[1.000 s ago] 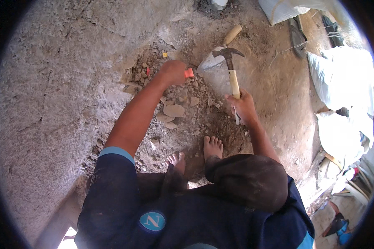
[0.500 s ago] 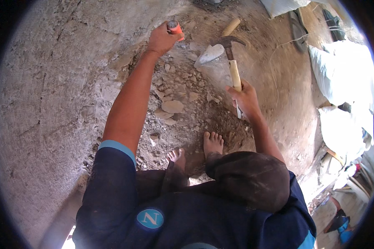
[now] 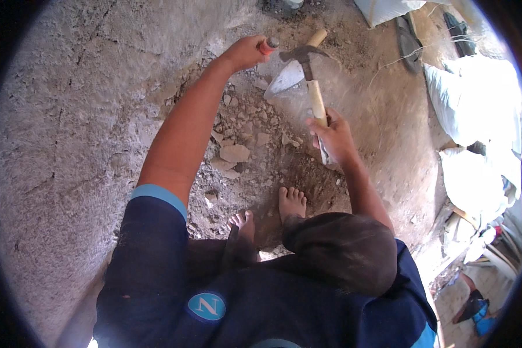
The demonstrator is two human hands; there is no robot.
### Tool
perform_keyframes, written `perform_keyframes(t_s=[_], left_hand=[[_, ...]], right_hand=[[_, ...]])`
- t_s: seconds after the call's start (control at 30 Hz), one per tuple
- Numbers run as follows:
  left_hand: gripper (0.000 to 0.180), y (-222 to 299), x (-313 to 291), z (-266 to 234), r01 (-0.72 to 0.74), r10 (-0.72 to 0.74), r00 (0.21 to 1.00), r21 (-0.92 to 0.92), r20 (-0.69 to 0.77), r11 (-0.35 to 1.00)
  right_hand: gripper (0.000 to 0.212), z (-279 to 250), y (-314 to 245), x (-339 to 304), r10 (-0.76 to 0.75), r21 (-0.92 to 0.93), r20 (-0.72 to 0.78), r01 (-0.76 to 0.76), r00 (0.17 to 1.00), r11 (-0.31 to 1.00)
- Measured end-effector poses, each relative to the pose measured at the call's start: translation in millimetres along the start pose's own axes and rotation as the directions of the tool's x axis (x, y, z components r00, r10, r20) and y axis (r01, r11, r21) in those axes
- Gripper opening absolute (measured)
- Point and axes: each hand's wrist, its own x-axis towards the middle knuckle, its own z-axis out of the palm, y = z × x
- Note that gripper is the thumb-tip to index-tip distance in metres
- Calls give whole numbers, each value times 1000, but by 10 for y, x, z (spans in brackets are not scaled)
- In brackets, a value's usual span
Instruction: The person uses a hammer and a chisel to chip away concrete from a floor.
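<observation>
My left hand (image 3: 245, 53) is closed around the red grip of a chisel (image 3: 266, 47) close to the rough wall. The chisel's grey metal head faces up, and its working end is hidden. In my right hand (image 3: 337, 138) is a claw hammer (image 3: 316, 95) with a pale wooden handle, gripped near the handle's lower end. The dark hammer head hangs just right of the chisel, a small gap apart. Below the hammer head a trowel (image 3: 285, 79) rests on the dirt, its wooden handle pointing away from me and its dusty blade partly covered by the hammer.
A rough plaster wall (image 3: 81, 116) rises along the left. Broken chips and flat stone pieces (image 3: 235, 153) litter the ground before my bare feet (image 3: 292, 202). White sacks (image 3: 475, 104) stand at the right, with sandals (image 3: 410, 43) beside them. A thin wire (image 3: 383, 68) crosses the dirt.
My left hand has shifted right with the chisel, which now tilts more sideways. The hammer has moved slightly left and up, bringing its head nearer the chisel.
</observation>
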Motion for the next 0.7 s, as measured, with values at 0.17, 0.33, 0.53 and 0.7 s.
perform_keyframes(t_s=[0.17, 0.33, 0.53, 0.7], left_hand=[[45, 48, -23, 75, 33, -37, 997, -55, -71, 998], [46, 157, -17, -63, 41, -41, 999, 33, -9, 999], [38, 120, 97, 50, 60, -49, 995, 131, -83, 990], [37, 151, 28, -38, 52, -52, 999, 7, -5, 999]], right_hand=[[32, -53, -172, 74, -192, -404, -242, 81, 951, 911], [31, -143, -712, 248, -455, -404, -484, 270, 747, 874], [27, 34, -328, 648, -398, -709, -291, 84, 870, 700], [35, -142, -802, 493, -454, -576, -289, 225, 843, 786]])
